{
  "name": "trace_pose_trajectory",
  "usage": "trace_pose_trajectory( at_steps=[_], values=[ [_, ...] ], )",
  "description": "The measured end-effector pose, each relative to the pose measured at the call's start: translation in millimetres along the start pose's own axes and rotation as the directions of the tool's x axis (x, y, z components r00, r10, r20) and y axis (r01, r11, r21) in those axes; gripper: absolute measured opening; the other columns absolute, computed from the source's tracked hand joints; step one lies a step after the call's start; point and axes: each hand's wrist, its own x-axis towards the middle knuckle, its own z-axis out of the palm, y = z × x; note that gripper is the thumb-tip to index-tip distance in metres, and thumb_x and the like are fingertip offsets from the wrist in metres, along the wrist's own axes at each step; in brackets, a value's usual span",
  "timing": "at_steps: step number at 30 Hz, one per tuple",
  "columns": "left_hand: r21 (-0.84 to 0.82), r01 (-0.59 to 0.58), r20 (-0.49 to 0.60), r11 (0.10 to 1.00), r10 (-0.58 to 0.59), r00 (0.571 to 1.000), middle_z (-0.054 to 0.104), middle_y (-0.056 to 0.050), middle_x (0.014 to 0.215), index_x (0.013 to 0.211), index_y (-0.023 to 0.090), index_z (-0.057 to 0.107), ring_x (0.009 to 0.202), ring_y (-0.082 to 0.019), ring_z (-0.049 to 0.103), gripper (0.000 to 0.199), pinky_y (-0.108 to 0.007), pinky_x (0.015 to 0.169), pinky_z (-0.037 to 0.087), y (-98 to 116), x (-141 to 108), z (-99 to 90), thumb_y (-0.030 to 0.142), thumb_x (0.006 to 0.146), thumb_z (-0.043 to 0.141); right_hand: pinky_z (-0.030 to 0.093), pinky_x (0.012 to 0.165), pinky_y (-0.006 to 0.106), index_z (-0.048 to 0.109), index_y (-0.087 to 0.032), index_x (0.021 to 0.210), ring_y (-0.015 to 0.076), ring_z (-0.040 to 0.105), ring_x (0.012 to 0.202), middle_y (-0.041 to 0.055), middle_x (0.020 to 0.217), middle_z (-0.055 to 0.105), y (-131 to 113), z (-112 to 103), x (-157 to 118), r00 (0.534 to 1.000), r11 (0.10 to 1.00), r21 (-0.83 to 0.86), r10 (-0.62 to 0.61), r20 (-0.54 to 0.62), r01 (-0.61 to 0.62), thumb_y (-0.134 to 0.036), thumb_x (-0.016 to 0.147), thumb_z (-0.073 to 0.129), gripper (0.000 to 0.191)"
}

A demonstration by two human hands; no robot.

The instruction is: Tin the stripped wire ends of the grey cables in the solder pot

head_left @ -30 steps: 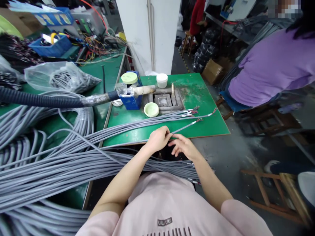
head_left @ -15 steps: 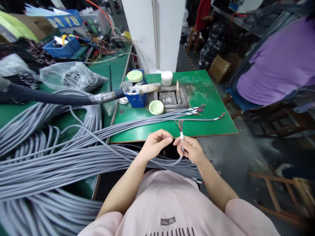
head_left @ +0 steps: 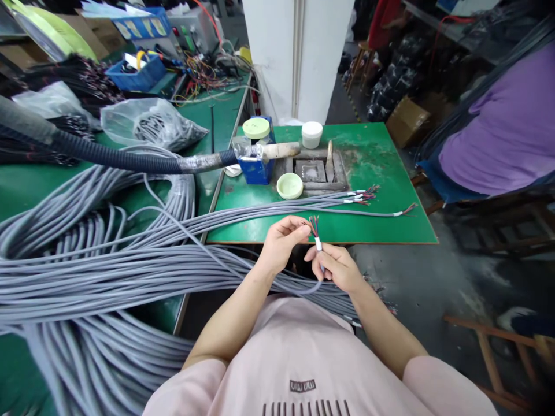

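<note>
My right hand pinches a grey cable just below its white sleeve. Thin coloured wires fan out above the sleeve. My left hand is closed at thumb and forefinger on the tip of one of these wires, left of the others. Several grey cables lie across the green board beyond my hands, their stripped ends at the right. A larger grey bundle runs from the left and passes beneath my hands.
A square metal pot is set in the board, beside an open pale green dish, a white lidded jar and a blue box. A ribbed hose reaches in from the left. A person in purple sits at the right.
My left hand has moved to the wires and closed on one. The cable end in my right hand now leans slightly left. The whole view has shifted, with the board further right.
</note>
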Motion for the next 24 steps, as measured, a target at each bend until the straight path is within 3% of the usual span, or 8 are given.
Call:
trace_pose_trajectory(
  at_steps=[3,6,9,12,14,18,24],
  values=[
    [-0.063,0.054,-0.007,0.997,-0.054,0.999,0.061,0.003,0.06,0.07,0.015,0.065,0.053,-0.006,0.052,0.026,-0.017,0.053,0.043,-1.0,-0.4,0.1,0.033,0.061,0.083,0.036,0.046,0.022,0.063,-0.016,0.088,0.0077,0.046,0.044,-0.0032,0.051,0.056,3.0,-2.9,1.8,0.997,0.995,-0.075,-0.07,0.013,0.071,-0.043,0.09,0.051,0.03],
    [-0.079,0.054,-0.021,0.995,-0.056,0.998,0.059,0.003,0.057,0.069,0.015,0.064,0.052,-0.006,0.051,0.027,-0.019,0.054,0.043,-5.4,-2.0,0.8,0.033,0.061,0.083,0.043,0.053,0.023,0.06,-0.018,0.095,0.0089,0.054,0.052,-0.0041,0.06,0.059,5.1,-3.0,7.0,0.984,0.985,-0.097,-0.153,-0.089,0.144,-0.036,0.085,0.06,0.02],
    [-0.038,0.016,-0.035,0.999,-0.018,0.999,0.061,0.002,0.061,0.069,0.015,0.065,0.054,-0.006,0.051,0.025,-0.02,0.058,0.043,-12.8,-4.4,1.0,0.032,0.063,0.081,0.047,0.057,0.023,0.056,-0.022,0.1,0.0096,0.057,0.057,-0.0054,0.067,0.06,1.9,0.3,13.6,0.934,0.965,-0.167,-0.242,-0.262,0.204,-0.031,0.08,0.066,0.024],
    [0.01,-0.022,-0.042,1.0,0.022,0.999,0.063,0.002,0.064,0.072,0.015,0.066,0.057,-0.007,0.051,0.022,-0.021,0.06,0.043,-19.2,-6.2,0.0,0.032,0.067,0.079,0.046,0.056,0.022,0.06,-0.021,0.096,0.0091,0.057,0.055,-0.0048,0.066,0.061,-5.4,4.2,17.6,0.874,0.905,-0.369,-0.345,-0.342,0.213,-0.03,0.084,0.062,0.015],
    [0.023,-0.052,-0.064,0.998,0.053,0.997,0.062,0.002,0.063,0.072,0.016,0.067,0.057,-0.006,0.051,0.021,-0.02,0.059,0.042,-21.1,-6.9,-0.9,0.032,0.067,0.079,0.045,0.055,0.022,0.062,-0.02,0.087,0.0086,0.056,0.053,-0.0043,0.063,0.06,-10.2,6.0,18.2,0.835,0.83,-0.515,-0.429,-0.345,0.213,-0.029,0.087,0.058,0.01],
    [-0.025,-0.066,-0.127,0.997,0.063,0.99,0.061,0.003,0.06,0.069,0.015,0.066,0.055,-0.006,0.05,0.023,-0.02,0.057,0.041,-20.2,-9.0,0.8,0.032,0.063,0.081,0.043,0.057,0.021,0.058,-0.02,0.068,0.0091,0.056,0.056,-0.0032,0.06,0.06,-14.5,8.0,17.1,0.782,0.687,-0.69,-0.551,-0.291,0.227,-0.026,0.089,0.055,0.022],
    [-0.227,0.062,-0.1,0.972,-0.087,0.991,0.062,0.001,0.058,0.064,0.015,0.064,0.053,-0.006,0.051,0.028,-0.019,0.055,0.043,-19.0,-12.9,5.7,0.033,0.058,0.084,0.041,0.055,0.021,0.056,-0.02,0.065,0.0085,0.053,0.053,-0.0041,0.058,0.058,-13.5,12.4,16.0,0.793,0.684,-0.688,-0.549,-0.265,0.244,-0.025,0.088,0.056,0.024]
  ],
)
